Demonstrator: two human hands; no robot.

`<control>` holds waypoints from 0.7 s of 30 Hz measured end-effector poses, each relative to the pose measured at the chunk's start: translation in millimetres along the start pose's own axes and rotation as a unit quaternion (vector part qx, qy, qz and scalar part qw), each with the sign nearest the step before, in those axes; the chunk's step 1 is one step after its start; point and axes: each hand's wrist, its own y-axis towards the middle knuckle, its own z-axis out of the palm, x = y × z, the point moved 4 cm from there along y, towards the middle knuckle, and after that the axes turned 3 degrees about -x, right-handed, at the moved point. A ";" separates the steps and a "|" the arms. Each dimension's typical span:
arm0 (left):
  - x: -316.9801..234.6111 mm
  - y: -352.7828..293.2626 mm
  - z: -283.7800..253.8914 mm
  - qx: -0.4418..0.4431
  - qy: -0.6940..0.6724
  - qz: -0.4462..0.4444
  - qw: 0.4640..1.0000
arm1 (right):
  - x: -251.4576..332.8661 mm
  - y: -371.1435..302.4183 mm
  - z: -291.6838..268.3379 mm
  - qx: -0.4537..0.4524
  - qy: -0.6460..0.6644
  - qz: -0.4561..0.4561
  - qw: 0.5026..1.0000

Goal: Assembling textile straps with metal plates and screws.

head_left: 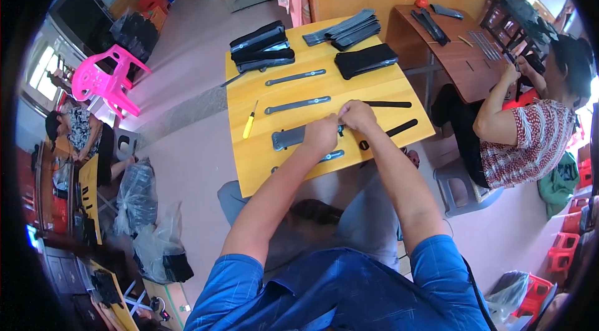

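Observation:
At the near part of the yellow table, my left hand [321, 134] lies closed over a wide dark grey strap [288, 138]. Its fingers pinch near the strap's right end. My right hand [357, 115] meets it there, fingers pinched together; a small dark bit shows between the hands, too covered to name. Closest to me, a narrow grey strap [332, 155] is partly hidden by my left forearm. Beyond my hands lie a second narrow grey strap [298, 104] and a third strap [296, 77]. Right of my hands are a black strap [388, 104] and a black strap with a looped end [399, 129].
On the yellow table [249, 162] are a yellow-handled screwdriver [249, 126], black pouches [262, 47], a grey strap stack [352, 30] and a black bundle [366, 60]. A co-worker [527, 125] sits at a brown table [458, 72] on the right. A pink chair [109, 81] stands left.

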 end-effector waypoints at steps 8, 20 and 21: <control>3.5 0.4 -4.9 0.049 0.005 0.022 0.999 | 1.2 -1.3 -0.1 0.025 0.003 0.031 0.999; -9.0 -10.5 -4.5 0.104 -0.010 0.031 0.994 | 0.3 -3.7 -3.3 -0.008 -0.009 0.025 1.000; -16.6 -14.2 -4.2 0.134 -0.012 0.007 0.991 | -4.3 -3.4 -4.7 -0.024 -0.008 0.016 1.000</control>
